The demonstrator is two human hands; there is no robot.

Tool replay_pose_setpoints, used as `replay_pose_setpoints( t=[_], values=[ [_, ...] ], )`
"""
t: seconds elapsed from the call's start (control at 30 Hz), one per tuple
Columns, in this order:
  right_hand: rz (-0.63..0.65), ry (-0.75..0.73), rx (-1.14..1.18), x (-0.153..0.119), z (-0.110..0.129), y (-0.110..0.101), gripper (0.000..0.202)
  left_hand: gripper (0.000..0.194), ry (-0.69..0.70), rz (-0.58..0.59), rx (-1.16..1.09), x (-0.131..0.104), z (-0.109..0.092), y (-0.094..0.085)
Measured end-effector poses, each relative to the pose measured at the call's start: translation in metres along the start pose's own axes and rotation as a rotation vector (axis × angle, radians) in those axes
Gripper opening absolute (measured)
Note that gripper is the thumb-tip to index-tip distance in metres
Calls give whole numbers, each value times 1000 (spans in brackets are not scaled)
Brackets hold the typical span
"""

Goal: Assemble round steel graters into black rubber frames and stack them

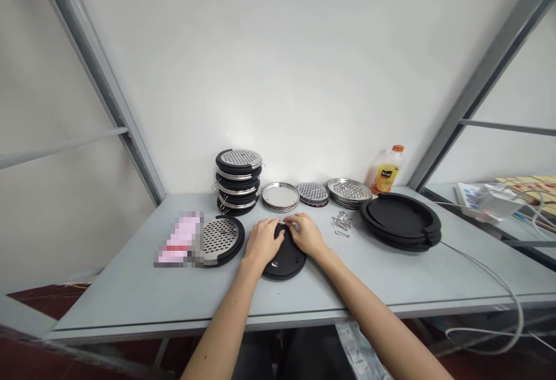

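Observation:
A black round disc (284, 259) lies flat on the table in front of me, with small round feet or studs on its upper face. My left hand (263, 242) rests over its left side, fingers curled round the far rim and thumb on top. From the right, my right hand (306, 234) closes on the far edge, its fingers bent close to the left thumb. What the fingertips pinch there is hidden. Just left of the disc is a perforated metal plate (220, 235) set in a black rim.
Behind stand a stack of black-rimmed plates (238, 183), metal rings (280, 196), perforated discs (313, 192) and metal graters or strainers (349, 191). Rightward lie wire clips (341, 222), black trays (402, 218), an orange-capped bottle (387, 170) and a cable (482, 261). A pixelated pink item (181, 238) sits left.

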State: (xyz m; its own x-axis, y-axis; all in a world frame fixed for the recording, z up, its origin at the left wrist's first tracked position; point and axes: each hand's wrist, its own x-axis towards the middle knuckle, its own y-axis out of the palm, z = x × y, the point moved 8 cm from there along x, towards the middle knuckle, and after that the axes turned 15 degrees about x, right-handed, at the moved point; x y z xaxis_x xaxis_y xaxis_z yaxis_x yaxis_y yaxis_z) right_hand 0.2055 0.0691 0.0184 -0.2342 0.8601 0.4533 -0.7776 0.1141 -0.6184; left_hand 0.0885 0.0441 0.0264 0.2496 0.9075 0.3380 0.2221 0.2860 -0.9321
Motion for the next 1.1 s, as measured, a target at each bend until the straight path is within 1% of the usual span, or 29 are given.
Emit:
replay_pose_setpoints(
  t=[0.23, 0.4, 0.53, 0.67, 0.87, 1.1],
  values=[
    [23, -10, -13, 0, 3, 0, 24, 28, 5, 0, 0, -2, -1, -2],
    [11, -29, -16, -1, 6, -2, 23, 28, 4, -4, -3, -2, -1, -2],
    [-12, -44, -14, -1, 8, -4, 24, 32, -3, -29, -40, -1, 3, 1],
    [-10, -46, 29, -2, 7, -4, 24, 32, -25, -23, -78, 1, 7, 4],
    [54, -3, 54, -2, -1, 0, 28, 29, -27, -8, -84, 1, 6, 4],
    [53, 22, 17, -2, 1, -1, 27, 31, -21, -23, -56, -2, 4, 1]
  ],
)
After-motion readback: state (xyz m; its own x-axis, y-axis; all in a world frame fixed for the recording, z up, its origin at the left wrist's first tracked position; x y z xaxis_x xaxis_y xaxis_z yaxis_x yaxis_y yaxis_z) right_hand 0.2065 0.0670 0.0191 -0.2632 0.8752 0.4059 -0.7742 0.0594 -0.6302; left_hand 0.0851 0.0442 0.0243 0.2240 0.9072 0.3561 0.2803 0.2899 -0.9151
